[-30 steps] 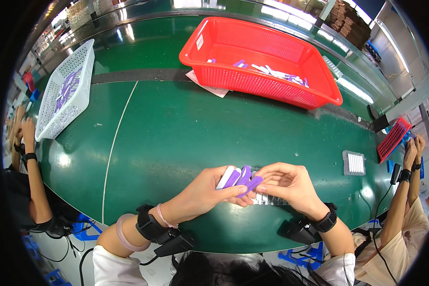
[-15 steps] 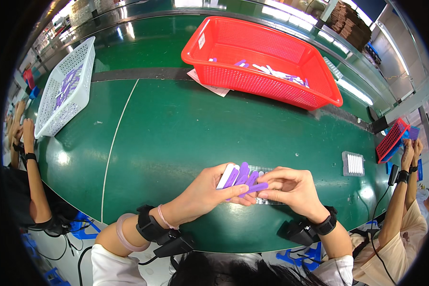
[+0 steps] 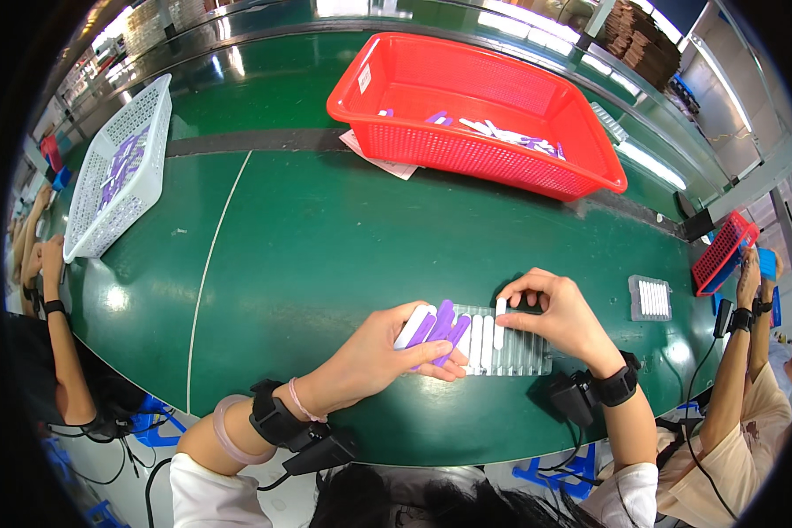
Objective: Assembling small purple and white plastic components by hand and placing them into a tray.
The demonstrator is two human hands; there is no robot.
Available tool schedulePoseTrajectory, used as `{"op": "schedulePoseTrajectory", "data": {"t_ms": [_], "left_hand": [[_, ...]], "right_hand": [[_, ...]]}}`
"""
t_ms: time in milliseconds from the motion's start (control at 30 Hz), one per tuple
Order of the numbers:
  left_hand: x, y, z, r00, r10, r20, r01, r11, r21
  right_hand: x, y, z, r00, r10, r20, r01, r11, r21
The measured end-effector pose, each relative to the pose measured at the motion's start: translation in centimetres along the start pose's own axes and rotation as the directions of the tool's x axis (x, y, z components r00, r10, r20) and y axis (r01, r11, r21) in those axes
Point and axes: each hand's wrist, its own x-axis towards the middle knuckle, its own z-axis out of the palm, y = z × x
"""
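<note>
A fanned bunch of small flat purple and white sticks (image 3: 440, 331) with rounded ends rests in my left hand (image 3: 371, 345), whose fingers are closed around it. Just to its right, a clear ribbed plastic tray (image 3: 530, 354) lies on the table, its left part partly covered by my left hand. Several white sticks (image 3: 481, 341) lie side by side in the tray's slots. My right hand (image 3: 550, 310) pinches the upper end of one white stick (image 3: 500, 327) between thumb and fingers, over the slot beside that row.
Beyond my hands stands a red perforated basket (image 3: 475, 157) holding loose sticks. At far left is a white basket (image 3: 152, 176) of purple sticks. A filled clear tray (image 3: 649, 299) lies to the right. Other people's hands work at both sides, one near a small red basket (image 3: 722, 255).
My right hand has moved right from the bunch to the tray, and now pinches a white stick. A purple stick that lay across the bunch no longer juts out. More of the tray shows.
</note>
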Motion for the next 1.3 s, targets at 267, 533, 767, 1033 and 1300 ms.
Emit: {"op": "schedulePoseTrajectory", "data": {"t_ms": [267,533,767,1033,1300], "left_hand": [[-0.1,-0.2,0.2,1.0,0.014,0.025,-0.014,1.0,0.009],[-0.2,0.0,0.0,0.998,-0.064,-0.018,0.063,0.996,-0.07],[-0.3,-0.7,0.2,0.999,-0.019,0.031,0.024,0.984,-0.175],[-0.4,-0.4,0.4,0.996,-0.015,0.093,0.016,1.0,-0.017],[-0.3,-0.3,0.5,0.991,0.004,0.136,0.006,0.997,-0.074]], "right_hand": [[-1.8,-2.1,2.4,0.999,-0.029,0.023,0.014,0.877,0.48],[-3.1,-0.7,1.1,0.892,-0.311,-0.327,0.332,0.943,0.009],[-6.0,-1.4,1.4,0.839,-0.537,0.09,0.473,0.637,-0.608],[-6.3,-2.4,1.6,0.924,-0.373,-0.085,0.346,0.91,-0.231],[-3.4,-1.8,3.4,0.998,-0.025,0.064,-0.032,0.65,0.759]]}}
